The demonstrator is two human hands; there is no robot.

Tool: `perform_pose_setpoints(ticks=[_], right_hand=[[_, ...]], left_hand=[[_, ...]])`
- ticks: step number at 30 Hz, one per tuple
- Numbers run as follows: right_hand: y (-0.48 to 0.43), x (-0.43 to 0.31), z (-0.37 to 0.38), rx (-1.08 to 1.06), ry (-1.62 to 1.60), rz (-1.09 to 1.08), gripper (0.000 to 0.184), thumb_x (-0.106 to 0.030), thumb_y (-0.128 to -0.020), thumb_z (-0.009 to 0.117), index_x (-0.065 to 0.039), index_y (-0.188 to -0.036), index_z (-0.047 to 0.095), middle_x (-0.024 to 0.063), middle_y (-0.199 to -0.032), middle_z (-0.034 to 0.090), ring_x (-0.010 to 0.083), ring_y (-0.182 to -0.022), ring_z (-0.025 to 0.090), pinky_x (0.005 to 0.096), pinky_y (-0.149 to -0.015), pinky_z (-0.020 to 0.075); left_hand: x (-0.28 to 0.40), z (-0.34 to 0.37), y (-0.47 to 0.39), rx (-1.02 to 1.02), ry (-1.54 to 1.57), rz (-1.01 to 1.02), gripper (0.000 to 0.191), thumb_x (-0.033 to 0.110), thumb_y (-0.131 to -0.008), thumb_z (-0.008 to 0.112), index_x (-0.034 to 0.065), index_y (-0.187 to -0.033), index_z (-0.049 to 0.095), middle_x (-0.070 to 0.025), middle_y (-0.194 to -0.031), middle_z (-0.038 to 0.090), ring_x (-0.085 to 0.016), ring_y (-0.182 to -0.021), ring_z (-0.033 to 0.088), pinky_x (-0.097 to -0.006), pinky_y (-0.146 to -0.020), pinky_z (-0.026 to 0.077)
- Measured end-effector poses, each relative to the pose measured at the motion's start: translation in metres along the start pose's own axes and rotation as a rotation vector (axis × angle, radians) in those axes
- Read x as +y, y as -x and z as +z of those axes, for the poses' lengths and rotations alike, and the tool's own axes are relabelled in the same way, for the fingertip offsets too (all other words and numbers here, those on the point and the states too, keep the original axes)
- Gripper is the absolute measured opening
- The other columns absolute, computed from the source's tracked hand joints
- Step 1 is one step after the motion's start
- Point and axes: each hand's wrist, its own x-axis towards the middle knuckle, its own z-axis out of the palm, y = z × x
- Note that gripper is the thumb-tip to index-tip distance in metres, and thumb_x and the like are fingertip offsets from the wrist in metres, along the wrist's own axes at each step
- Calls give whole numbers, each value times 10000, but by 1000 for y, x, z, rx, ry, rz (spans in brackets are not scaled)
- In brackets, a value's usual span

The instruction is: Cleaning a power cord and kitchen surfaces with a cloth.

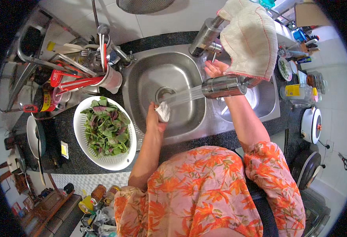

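Note:
My left hand [154, 121] grips a small white object [163, 112] over the near left part of the stainless steel sink basin [185, 118]. Exactly what the object is, I cannot tell. Water streams onto it from the pull-out style spout head [220, 87] of the faucet [204, 38]. My right hand [216, 68] is up at the faucet's thin lever [214, 57], its fingers beside it; the spout and a hanging cloth hide part of that hand and wrist. Left of the sink, a white oval colander [81, 139] holds green and purple leafy vegetables [106, 130].
A cream cloth [247, 38] drapes over the faucet neck. A smaller second basin [265, 106] adjoins on the right. At the left stand a utensil cup [114, 80] and a pan [32, 136]. A plastic jug [299, 91] and a white electric cooker [311, 124] are on the right.

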Motion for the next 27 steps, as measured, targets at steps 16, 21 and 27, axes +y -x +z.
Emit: perform_pose_setpoints(ticks=[16,21,27], right_hand=[[69,10,31,113,142,-177,307,-339,-936,499,-104,-1128,546,69,-1074,602,288,-958,589,475,-824,504],[105,21,44,5,709,-99,353,-105,-892,546,-114,-1240,491,14,-1126,591,153,-963,578,330,-696,494],[40,-48,14,58,749,-315,172,7,-824,548,-41,-961,641,49,-810,633,129,-701,599,285,-551,478]], left_hand=[[-12,15,34,-127,-702,416,241,-28,-836,560,107,-1035,538,-76,-953,617,-158,-833,596,-292,-706,482],[3,41,79,-181,-1407,914,223,34,-870,553,79,-1087,576,-102,-976,641,-213,-822,642,-347,-709,494],[11,51,93,-70,-1766,1388,241,189,-904,546,129,-1133,588,-189,-1010,639,-412,-870,614,-483,-726,484]])
